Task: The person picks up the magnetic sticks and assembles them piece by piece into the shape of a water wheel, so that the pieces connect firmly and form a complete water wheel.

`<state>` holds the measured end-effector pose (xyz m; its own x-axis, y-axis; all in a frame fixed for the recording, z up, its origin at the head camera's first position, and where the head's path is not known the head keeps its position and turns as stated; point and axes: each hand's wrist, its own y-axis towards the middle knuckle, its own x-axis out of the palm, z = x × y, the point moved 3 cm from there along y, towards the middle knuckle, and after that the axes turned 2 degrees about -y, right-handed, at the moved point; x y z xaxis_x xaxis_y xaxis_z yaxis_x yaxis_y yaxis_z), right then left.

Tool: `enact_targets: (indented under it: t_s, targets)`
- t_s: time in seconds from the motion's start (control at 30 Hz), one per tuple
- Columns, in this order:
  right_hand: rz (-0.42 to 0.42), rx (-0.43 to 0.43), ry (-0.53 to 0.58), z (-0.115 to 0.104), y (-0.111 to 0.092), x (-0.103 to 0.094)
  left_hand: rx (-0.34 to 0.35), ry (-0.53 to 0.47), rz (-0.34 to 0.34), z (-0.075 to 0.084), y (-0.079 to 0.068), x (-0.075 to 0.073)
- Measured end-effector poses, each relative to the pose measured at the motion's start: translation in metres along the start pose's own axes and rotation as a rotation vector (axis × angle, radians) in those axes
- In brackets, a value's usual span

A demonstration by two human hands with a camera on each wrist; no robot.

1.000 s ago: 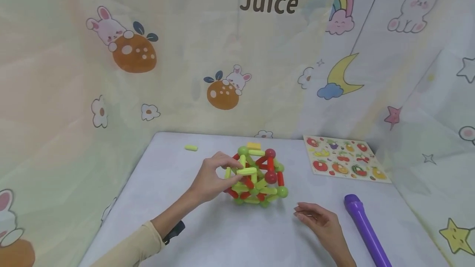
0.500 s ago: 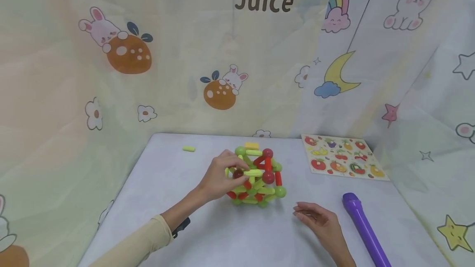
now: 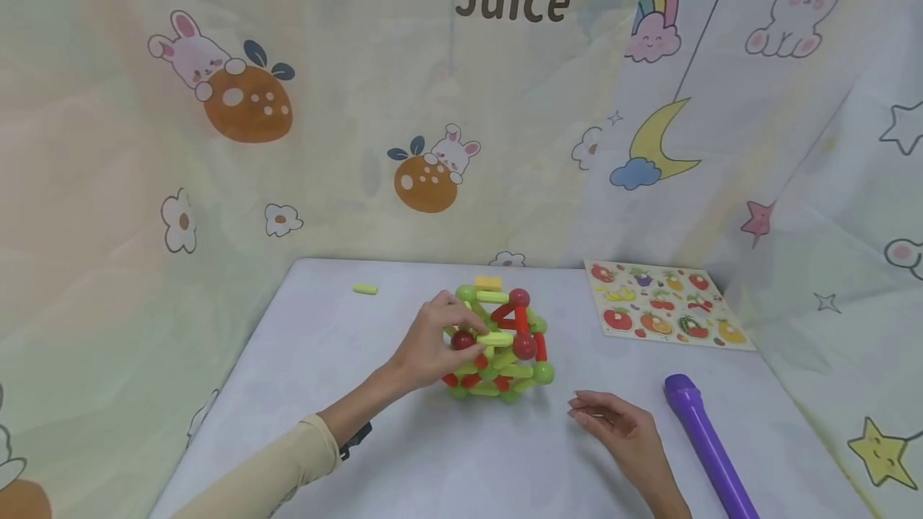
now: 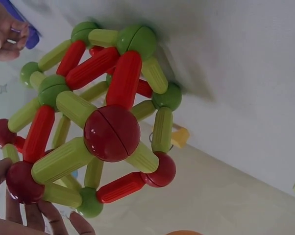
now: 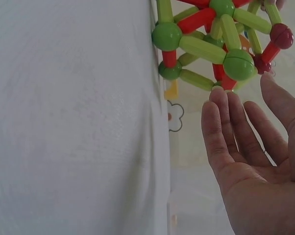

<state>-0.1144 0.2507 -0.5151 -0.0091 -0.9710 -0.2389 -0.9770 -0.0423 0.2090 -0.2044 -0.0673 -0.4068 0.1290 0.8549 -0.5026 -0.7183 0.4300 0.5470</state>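
Note:
A cage-like build of magnetic sticks and balls, yellow-green, red and green, stands on the white table [image 3: 346,463]. My left hand [image 3: 429,347] pinches a yellow-green magnetic stick [image 3: 497,339] on the build's near upper side, between a dark red ball [image 3: 463,340] and another red ball [image 3: 525,346]. The left wrist view shows that side close up, with a dark red ball [image 4: 111,133] in front and fingers at the lower left. Beside the build, my right hand [image 3: 622,429] holds nothing, its fingers loosely bent; the right wrist view shows its fingertips below a green ball [image 5: 238,64].
A purple microphone-shaped toy [image 3: 710,443] lies right of my right hand. At the back right is a fruit picture board [image 3: 667,305]. A loose yellow-green stick [image 3: 364,289] lies at the back left, and a yellow block [image 3: 488,282] behind the build. Printed cloth walls surround the table.
My left hand has moved slightly right, carrying the yellow-green stick against the red ball on the right. The left dark red ball has come into view. The right hand has stayed put.

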Motion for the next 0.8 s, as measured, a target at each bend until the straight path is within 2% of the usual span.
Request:
enact_targets:
  t_s: [0.3,0.53,0.8]
  targets:
    - [-0.001,-0.011,0.008,-0.0005,0.0017,0.0024,0.023,0.01,-0.011,0.0044,-0.0003,0.0]
    - [-0.004,-0.008,0.007,-0.0009,0.0022,0.0041,0.069,0.118,-0.07,0.0071,-0.0002,0.0029]
    - [-0.002,-0.015,-0.013,-0.0016,0.0033,0.0055,0.068,0.132,-0.068,0.0066,-0.0018,0.0033]
